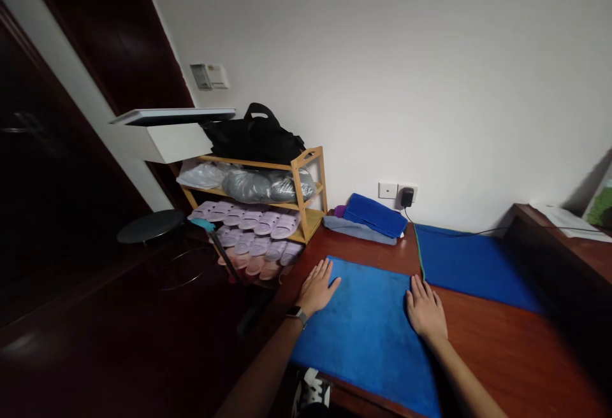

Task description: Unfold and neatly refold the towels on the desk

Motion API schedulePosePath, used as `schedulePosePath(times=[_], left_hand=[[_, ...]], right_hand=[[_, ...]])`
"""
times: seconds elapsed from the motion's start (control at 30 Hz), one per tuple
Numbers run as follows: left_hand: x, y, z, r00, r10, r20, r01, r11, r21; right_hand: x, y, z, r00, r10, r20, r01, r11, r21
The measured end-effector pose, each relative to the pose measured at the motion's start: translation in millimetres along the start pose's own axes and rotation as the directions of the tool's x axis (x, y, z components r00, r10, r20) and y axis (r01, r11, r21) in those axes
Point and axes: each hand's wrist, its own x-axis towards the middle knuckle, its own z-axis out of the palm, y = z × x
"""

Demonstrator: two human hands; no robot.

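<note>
A bright blue cloth (368, 329) lies spread flat on the reddish-brown wooden table (497, 335), its near edge reaching the table's front. My left hand (318, 287), with a watch at the wrist, rests flat on the cloth's far left corner, thumb apart from the fingers. On the far right corner lies my right hand (427, 308), palm down with fingers stretched out. Behind the cloth, against the wall, sits a pile of folded cloths: a dark blue one (375, 215) over a grey-blue one (363, 230). A second blue cloth (473, 265) with a green edge lies flat at the right.
Left of the table stands a wooden rack (299, 195) with several lilac and pink slippers (243, 217), plastic-wrapped bundles and a black bag (258, 137). A round stool (150, 225) is further left. A black plug (407, 197) with a cable sits in the wall socket.
</note>
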Motion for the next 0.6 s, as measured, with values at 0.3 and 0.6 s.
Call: schedulePosePath(times=[0.3, 0.6], left_hand=[[-2, 7, -10.6, 1.000, -0.027, -0.008, 0.027, 0.999, 0.030], [24, 20, -8.7, 0.998, 0.059, -0.036, -0.059, 0.998, 0.019]], right_hand=[[-2, -2, -1, 0.995, 0.016, 0.098, -0.019, 0.999, 0.032], [-1, 1, 8, 0.999, 0.003, 0.039, -0.005, 0.999, 0.035]])
